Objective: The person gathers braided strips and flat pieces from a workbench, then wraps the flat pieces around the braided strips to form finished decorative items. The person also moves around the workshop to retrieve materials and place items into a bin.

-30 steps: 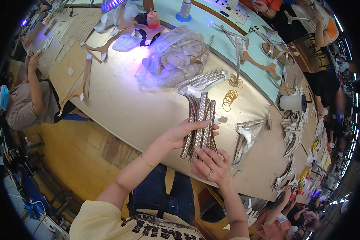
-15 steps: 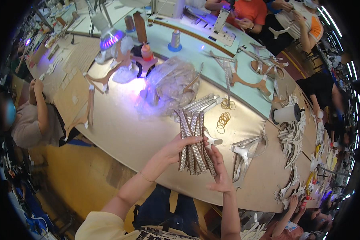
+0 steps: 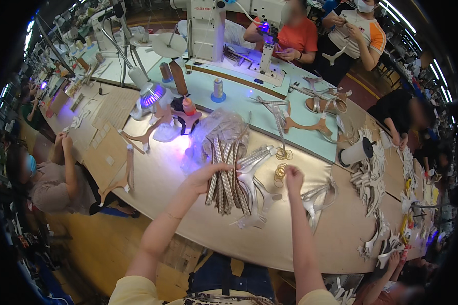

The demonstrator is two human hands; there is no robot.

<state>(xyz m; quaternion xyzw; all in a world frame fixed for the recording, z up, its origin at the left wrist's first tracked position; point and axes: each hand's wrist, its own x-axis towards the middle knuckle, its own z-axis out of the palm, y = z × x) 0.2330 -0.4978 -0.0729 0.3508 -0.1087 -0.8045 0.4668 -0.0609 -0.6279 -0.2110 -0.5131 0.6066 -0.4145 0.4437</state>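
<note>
My left hand is wrapped round the upper part of a bundle of silver and brown braided straps, which hangs down over the table. White and silver Y-shaped strap pieces show against the bundle's right side. More braided silver straps lie just behind it. My right hand is off the bundle, its fingers curled closed beside a small heap of tan rubber bands. What those fingers hold, if anything, is hidden. A second heap of rubber bands lies slightly farther back.
Behind the bundle sits a clear plastic bag near a lit lamp. Silver strap pieces and a white spool stand to the right. A sewing machine is at the back. Co-workers are around the table.
My right hand has left the bundle and moved up to the rubber bands. The bundle, still in my left hand, has shifted left, uncovering the Y-shaped pieces. The whole view has tilted.
</note>
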